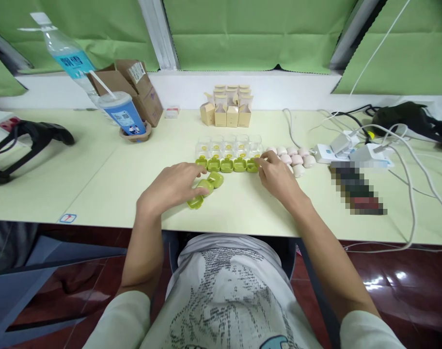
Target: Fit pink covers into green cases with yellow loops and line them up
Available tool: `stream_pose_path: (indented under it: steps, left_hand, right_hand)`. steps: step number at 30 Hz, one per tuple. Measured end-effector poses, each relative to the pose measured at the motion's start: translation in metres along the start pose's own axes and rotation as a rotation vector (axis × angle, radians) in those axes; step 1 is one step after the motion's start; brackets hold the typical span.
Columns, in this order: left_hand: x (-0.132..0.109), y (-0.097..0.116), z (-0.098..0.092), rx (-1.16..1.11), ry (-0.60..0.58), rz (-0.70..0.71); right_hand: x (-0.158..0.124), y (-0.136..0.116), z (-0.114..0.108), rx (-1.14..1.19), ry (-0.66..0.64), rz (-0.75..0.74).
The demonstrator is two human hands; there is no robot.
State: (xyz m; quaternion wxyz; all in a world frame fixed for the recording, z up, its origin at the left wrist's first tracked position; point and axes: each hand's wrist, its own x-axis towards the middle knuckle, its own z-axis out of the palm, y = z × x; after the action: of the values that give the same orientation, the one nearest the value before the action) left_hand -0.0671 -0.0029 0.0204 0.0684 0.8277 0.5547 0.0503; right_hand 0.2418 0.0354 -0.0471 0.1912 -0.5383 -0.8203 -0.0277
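A row of small green cases (226, 165) lies on the pale table (108, 184), their clear lids (228, 145) standing open behind them. My left hand (172, 186) rests palm down with fingers curled over the left end of the row, its fingertips touching loose green cases (206, 186) lying in front. My right hand (277, 177) pinches the rightmost green case (252, 166) of the row between thumb and forefinger. Several pale pink egg-shaped pieces (297, 159) lie just behind my right hand.
Small tan cartons (226, 109) stand at the back centre. A blue cup with straw (125, 115), a water bottle (68, 60) and a cardboard box (137, 82) sit back left. Chargers and tangled white cables (352, 150) fill the right side; a black device (32, 135) lies far left.
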Motion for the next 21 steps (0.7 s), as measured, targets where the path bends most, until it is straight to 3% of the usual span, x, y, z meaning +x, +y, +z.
stream_pose_path:
  steps: [6, 11, 14, 18, 21]
  left_hand:
    - [-0.002, -0.002, 0.005, 0.061, -0.121, 0.002]
    - [-0.004, -0.007, 0.000, 0.104, -0.092, -0.021]
    - [-0.009, -0.003, -0.012, -0.089, 0.026, 0.017]
    - [-0.009, 0.017, -0.018, -0.523, 0.318, 0.066]
    - [-0.002, 0.034, -0.010, -0.684, 0.470, 0.083]
  right_hand:
    - [-0.006, -0.028, -0.017, 0.099, 0.203, -0.130]
    - [-0.009, -0.048, -0.015, 0.315, 0.190, -0.206]
    - [-0.011, -0.059, -0.016, 0.701, 0.080, -0.161]
    - [-0.013, -0.073, -0.016, 1.342, -0.189, -0.005]
    - [-0.012, -0.078, -0.013, 1.580, -0.205, 0.049]
